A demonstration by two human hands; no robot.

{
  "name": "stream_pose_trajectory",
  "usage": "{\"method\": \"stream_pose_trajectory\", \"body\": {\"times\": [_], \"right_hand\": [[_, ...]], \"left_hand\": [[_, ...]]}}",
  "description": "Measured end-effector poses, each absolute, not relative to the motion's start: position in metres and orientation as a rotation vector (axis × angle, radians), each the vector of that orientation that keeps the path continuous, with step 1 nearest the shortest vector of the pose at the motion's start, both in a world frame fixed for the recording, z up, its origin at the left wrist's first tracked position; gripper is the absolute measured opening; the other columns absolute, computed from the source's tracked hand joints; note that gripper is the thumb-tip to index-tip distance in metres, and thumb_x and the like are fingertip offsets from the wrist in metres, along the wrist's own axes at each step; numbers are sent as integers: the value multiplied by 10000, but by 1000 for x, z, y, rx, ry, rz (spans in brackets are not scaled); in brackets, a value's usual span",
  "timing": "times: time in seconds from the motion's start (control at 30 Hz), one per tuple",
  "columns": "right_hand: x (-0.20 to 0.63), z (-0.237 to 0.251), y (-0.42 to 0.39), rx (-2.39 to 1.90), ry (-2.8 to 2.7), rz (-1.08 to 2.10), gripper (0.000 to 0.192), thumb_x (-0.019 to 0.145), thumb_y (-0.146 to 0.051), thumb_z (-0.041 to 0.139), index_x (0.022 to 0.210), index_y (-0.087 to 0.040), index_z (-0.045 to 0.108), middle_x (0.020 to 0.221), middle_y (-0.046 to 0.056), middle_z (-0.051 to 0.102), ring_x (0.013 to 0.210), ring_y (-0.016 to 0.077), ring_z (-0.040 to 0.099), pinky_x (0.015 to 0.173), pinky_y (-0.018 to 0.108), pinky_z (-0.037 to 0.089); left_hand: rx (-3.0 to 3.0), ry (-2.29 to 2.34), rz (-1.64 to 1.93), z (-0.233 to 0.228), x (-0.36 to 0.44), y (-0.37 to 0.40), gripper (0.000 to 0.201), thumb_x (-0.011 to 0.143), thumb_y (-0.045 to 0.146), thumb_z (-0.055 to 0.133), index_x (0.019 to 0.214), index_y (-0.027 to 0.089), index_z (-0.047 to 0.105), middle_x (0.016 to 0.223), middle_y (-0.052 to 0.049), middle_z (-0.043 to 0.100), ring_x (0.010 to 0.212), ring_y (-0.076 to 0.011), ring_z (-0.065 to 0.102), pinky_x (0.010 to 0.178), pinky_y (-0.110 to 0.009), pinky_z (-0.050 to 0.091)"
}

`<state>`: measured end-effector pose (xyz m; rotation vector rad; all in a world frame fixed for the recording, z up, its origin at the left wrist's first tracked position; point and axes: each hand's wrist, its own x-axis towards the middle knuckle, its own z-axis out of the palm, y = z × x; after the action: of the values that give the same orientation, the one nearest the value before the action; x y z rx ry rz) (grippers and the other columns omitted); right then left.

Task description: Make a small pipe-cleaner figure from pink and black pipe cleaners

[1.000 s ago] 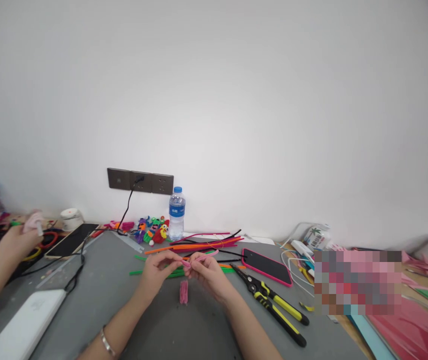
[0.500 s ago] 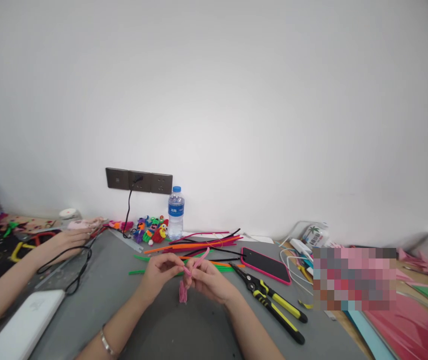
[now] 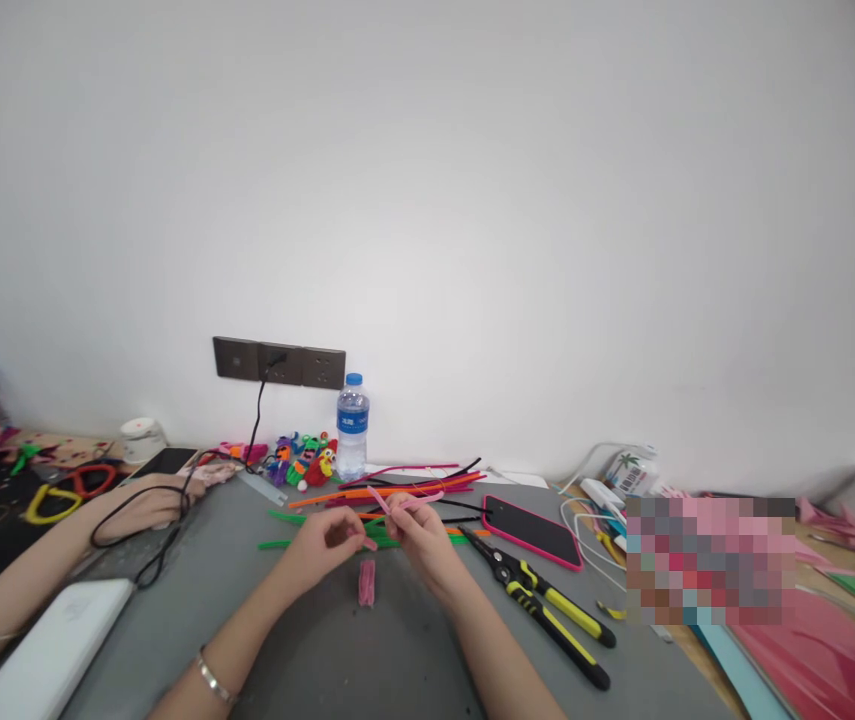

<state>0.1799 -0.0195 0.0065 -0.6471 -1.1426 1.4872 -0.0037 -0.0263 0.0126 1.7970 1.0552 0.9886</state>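
My left hand (image 3: 320,549) and my right hand (image 3: 416,540) meet over the grey table (image 3: 337,660), each pinching part of a thin pink pipe cleaner (image 3: 404,503) that loops up between them. A short folded pink bundle (image 3: 366,582) lies on the table just below my hands, touched by neither hand. Behind my hands lies a heap of orange, green, black and pink pipe cleaners (image 3: 397,492).
Black-and-yellow pliers (image 3: 547,612) and a pink-cased phone (image 3: 533,531) lie to my right. A water bottle (image 3: 352,427), small colourful figures (image 3: 299,462) and a wall socket (image 3: 279,362) are at the back. Another person's hand (image 3: 143,502) rests left near a black cable; a white box (image 3: 52,650) sits front left.
My hands have lifted the pink pipe cleaner a little higher, and the folded pink bundle that hung at my fingers now lies on the table. The other person's hand has settled by the cable.
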Motion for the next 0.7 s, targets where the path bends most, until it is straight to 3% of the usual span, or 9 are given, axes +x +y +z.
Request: {"method": "stream_pose_trajectory", "body": {"times": [0.2,0.43,0.7], "right_hand": [[177,-1,-13,-746,-1236,1327,277,702,-436,745,703,-190,618,706,-24,490,559,107,366,541,246,283],[175,0,-16,-778,-1281,1281,231,685,-360,772,680,-186,621,658,-30,526,578,115,410,557,241,301],[174,-5,-16,-762,-1342,1272,207,691,-343,769,661,-182,641,684,-16,565,620,127,472,595,250,356]], "left_hand": [[2024,1106,839,10,-4,-30,104,713,137,518,696,163,617,574,44,522,496,-100,416,484,-199,280],[1993,1121,858,9,-6,-27,167,709,134,467,804,180,597,506,91,378,474,-111,406,504,-204,276],[1956,1176,933,8,-4,-26,236,825,372,525,768,168,628,495,91,312,463,-106,292,488,-223,201]]}}
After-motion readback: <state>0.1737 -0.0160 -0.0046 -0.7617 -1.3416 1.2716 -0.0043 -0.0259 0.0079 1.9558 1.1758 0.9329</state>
